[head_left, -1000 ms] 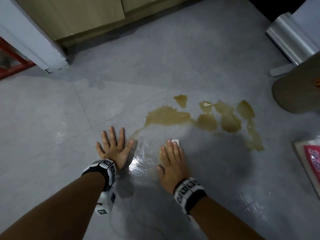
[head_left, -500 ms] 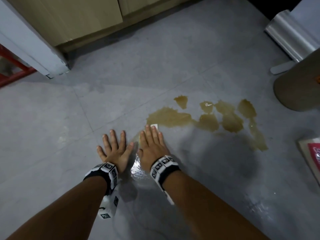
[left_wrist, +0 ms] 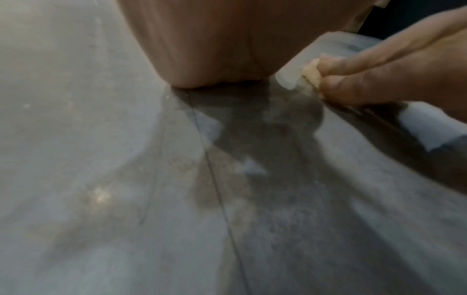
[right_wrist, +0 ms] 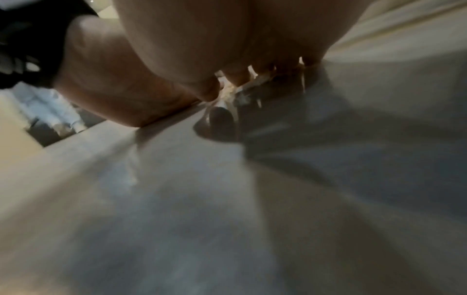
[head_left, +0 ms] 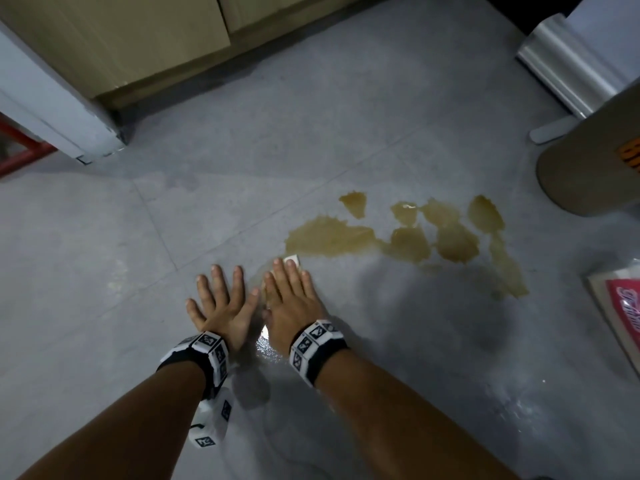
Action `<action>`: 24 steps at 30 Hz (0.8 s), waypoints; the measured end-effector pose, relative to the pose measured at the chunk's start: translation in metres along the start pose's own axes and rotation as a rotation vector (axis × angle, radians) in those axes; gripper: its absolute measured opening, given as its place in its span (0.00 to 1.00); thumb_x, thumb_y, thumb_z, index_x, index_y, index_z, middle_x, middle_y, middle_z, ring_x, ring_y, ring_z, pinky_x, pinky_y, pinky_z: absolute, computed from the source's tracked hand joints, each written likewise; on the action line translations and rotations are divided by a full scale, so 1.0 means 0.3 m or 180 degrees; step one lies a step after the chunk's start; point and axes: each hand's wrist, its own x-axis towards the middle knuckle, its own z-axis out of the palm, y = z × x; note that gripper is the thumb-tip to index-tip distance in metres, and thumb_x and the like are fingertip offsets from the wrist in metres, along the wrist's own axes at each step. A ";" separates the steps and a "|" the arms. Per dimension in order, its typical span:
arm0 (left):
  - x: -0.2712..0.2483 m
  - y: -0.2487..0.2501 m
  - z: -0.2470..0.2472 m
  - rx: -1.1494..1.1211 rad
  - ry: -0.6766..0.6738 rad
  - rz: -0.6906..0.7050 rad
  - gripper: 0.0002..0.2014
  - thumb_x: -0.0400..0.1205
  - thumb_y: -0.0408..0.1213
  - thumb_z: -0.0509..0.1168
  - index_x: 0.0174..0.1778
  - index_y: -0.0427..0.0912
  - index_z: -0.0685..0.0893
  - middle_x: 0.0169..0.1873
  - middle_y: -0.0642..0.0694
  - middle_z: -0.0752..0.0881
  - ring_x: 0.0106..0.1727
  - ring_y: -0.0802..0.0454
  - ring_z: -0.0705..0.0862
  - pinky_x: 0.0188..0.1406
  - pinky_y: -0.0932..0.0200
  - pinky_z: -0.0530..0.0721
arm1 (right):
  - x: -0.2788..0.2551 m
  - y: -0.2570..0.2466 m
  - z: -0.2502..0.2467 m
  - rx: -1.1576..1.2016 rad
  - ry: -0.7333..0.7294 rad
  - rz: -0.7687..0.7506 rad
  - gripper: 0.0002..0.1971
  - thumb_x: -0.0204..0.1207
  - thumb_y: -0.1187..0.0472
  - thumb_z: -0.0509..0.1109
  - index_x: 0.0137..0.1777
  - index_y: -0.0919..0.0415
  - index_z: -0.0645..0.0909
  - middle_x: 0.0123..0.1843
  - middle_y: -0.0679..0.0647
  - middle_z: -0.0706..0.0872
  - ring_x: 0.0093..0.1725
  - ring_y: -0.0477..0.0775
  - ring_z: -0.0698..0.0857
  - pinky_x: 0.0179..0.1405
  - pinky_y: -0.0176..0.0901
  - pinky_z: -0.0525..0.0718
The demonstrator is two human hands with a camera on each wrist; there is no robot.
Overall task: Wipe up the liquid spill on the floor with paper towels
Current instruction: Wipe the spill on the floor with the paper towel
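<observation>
A brownish-yellow spill [head_left: 408,233] spreads in several patches over the grey tile floor [head_left: 104,271]. My right hand [head_left: 292,296] lies flat with straight fingers, pressing a paper towel [head_left: 292,260] to the floor at the spill's near left edge; only a white corner shows past the fingertips. In the left wrist view the towel [left_wrist: 309,69] looks stained yellow under that hand's fingers [left_wrist: 359,79]. My left hand [head_left: 221,299] rests flat on the dry floor just left of it, fingers spread, holding nothing. A wet sheen [head_left: 270,351] lies behind the right hand.
A tan round bin [head_left: 595,157] and a shiny metal bin [head_left: 568,64] stand at the right. A red-and-white packet [head_left: 620,306] lies at the right edge. Wooden cabinets [head_left: 138,39] and a white door frame [head_left: 59,116] line the back left.
My right hand has slid the towel left and away, from the wet patch to beside the left hand at the spill's edge. The left hand has stayed planted.
</observation>
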 end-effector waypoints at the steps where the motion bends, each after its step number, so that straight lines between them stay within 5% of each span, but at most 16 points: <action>1: 0.000 -0.004 -0.003 -0.0017 -0.0031 -0.0014 0.35 0.80 0.72 0.31 0.80 0.66 0.27 0.75 0.54 0.17 0.80 0.47 0.20 0.78 0.35 0.25 | -0.003 -0.035 0.017 0.0063 -0.0027 -0.0096 0.35 0.83 0.48 0.49 0.85 0.59 0.39 0.86 0.60 0.34 0.83 0.63 0.32 0.81 0.63 0.38; 4: 0.003 -0.002 -0.004 -0.0034 -0.0060 -0.0068 0.33 0.84 0.67 0.36 0.83 0.66 0.31 0.79 0.53 0.20 0.81 0.46 0.21 0.80 0.35 0.26 | -0.126 -0.085 0.117 0.0025 -0.0150 -0.0671 0.36 0.79 0.48 0.58 0.85 0.58 0.51 0.86 0.61 0.51 0.85 0.63 0.45 0.82 0.61 0.41; 6: 0.004 0.007 -0.006 -0.0025 -0.0015 -0.0077 0.32 0.86 0.65 0.37 0.84 0.65 0.31 0.80 0.53 0.20 0.82 0.46 0.22 0.80 0.34 0.27 | -0.232 -0.033 0.164 -0.0109 0.0011 -0.0710 0.28 0.79 0.49 0.59 0.78 0.56 0.70 0.82 0.59 0.68 0.82 0.61 0.62 0.81 0.59 0.54; 8: 0.002 0.010 -0.003 -0.0014 0.0020 -0.0057 0.32 0.86 0.65 0.37 0.84 0.65 0.32 0.78 0.55 0.19 0.82 0.46 0.23 0.80 0.35 0.27 | -0.295 0.078 0.172 -0.0259 0.0119 -0.0557 0.25 0.78 0.50 0.59 0.74 0.55 0.75 0.78 0.57 0.73 0.79 0.61 0.70 0.77 0.59 0.64; 12: 0.001 0.002 0.003 0.0013 0.0051 -0.0037 0.33 0.84 0.67 0.36 0.83 0.65 0.30 0.80 0.52 0.21 0.82 0.45 0.23 0.79 0.34 0.27 | -0.223 0.230 0.079 -0.0041 0.0337 0.0345 0.32 0.79 0.50 0.53 0.82 0.61 0.61 0.85 0.63 0.57 0.83 0.66 0.57 0.80 0.65 0.53; 16: -0.002 0.009 -0.004 0.0033 0.0014 -0.0067 0.33 0.85 0.66 0.37 0.84 0.65 0.31 0.80 0.52 0.21 0.82 0.44 0.23 0.79 0.34 0.27 | -0.100 0.092 0.009 0.0366 0.0186 0.0567 0.35 0.82 0.50 0.51 0.85 0.62 0.43 0.86 0.63 0.37 0.84 0.65 0.35 0.82 0.64 0.41; 21: -0.001 0.005 -0.005 -0.0017 -0.0019 -0.0049 0.33 0.86 0.66 0.38 0.84 0.65 0.32 0.80 0.53 0.21 0.82 0.45 0.22 0.80 0.34 0.28 | -0.230 0.059 0.097 0.0040 -0.0155 -0.0487 0.33 0.80 0.51 0.55 0.83 0.62 0.57 0.86 0.63 0.52 0.85 0.65 0.51 0.81 0.64 0.55; 24: 0.000 0.002 -0.001 -0.0034 0.0082 -0.0030 0.33 0.85 0.66 0.38 0.84 0.66 0.32 0.82 0.52 0.23 0.82 0.45 0.23 0.80 0.34 0.28 | -0.220 0.156 0.069 -0.0092 -0.0117 -0.0239 0.32 0.82 0.50 0.51 0.84 0.61 0.54 0.86 0.60 0.48 0.85 0.62 0.49 0.82 0.62 0.52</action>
